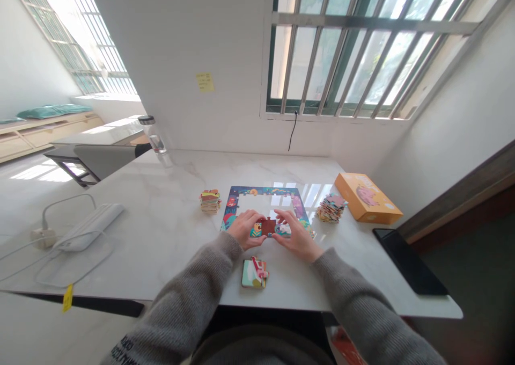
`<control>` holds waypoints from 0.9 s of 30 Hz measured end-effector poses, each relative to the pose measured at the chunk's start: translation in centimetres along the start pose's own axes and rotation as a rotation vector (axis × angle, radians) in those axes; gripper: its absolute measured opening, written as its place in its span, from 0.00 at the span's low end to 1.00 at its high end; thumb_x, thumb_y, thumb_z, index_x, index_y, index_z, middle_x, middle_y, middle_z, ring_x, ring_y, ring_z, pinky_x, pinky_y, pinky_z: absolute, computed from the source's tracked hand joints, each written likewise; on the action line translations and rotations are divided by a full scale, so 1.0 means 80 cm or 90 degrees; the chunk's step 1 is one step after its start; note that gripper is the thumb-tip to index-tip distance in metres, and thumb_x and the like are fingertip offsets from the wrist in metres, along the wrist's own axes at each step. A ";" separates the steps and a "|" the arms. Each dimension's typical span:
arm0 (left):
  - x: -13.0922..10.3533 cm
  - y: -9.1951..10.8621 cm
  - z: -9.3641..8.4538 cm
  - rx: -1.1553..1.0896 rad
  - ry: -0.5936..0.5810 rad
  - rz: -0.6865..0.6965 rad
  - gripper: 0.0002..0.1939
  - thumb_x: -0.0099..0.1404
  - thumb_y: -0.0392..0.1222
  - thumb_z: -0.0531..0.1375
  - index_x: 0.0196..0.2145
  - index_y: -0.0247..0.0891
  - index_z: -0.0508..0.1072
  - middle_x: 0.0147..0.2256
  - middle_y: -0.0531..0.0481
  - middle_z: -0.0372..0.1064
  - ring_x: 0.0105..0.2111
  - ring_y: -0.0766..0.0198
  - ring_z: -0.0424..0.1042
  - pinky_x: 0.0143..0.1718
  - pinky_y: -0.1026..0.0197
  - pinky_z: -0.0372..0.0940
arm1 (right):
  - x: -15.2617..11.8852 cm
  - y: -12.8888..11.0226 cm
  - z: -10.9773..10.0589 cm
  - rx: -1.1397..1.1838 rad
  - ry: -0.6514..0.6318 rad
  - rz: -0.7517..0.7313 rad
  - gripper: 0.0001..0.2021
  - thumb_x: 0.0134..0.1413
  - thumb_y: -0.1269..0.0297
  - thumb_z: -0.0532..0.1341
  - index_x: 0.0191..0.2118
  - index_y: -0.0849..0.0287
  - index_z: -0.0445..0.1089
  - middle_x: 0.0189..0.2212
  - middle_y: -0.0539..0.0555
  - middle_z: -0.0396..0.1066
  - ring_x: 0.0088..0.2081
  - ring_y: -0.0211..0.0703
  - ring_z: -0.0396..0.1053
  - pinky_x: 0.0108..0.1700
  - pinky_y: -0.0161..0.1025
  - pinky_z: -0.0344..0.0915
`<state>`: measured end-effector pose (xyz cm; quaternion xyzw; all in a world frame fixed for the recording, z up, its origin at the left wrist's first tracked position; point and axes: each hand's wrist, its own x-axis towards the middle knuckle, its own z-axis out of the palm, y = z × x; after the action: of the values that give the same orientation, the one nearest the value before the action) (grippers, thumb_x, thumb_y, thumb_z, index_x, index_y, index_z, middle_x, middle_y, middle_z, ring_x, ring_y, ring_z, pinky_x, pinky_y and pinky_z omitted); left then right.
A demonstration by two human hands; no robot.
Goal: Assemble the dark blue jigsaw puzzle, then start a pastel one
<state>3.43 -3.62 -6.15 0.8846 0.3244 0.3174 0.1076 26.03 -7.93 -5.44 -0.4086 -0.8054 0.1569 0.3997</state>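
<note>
Bright daylight throughout. Light admitted through the barred window (341,22), upper right, and the far window (105,32), upper left, where detail is washed out by glare. Panes mirrored on the glossy surface (169,236), across and beside the puzzle frame (231,203). Sun patches thrown on the floor (34,170). Lower right corner left dim, blurred. Edges stretched by wide lens; writing on the yellow note (205,82) too soft to be read.

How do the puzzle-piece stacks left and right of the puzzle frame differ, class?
The left stack is fairly neat; the right stack is splayed and uneven. The left stack's top shows brown and yellowish green; the right stack's shows pink and greyish blue. Both are piles of puzzle pieces on the white table.
</note>
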 end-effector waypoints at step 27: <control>-0.003 -0.002 0.004 -0.023 0.041 0.010 0.23 0.57 0.46 0.70 0.46 0.40 0.68 0.39 0.47 0.70 0.38 0.57 0.71 0.42 0.54 0.68 | 0.004 0.005 0.009 0.238 -0.003 0.159 0.20 0.63 0.57 0.58 0.58 0.57 0.64 0.28 0.47 0.64 0.31 0.39 0.65 0.37 0.39 0.65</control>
<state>3.43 -3.65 -6.60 0.8742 0.3152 0.3525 0.1107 25.61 -7.35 -5.95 -0.4235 -0.7067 0.3526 0.4438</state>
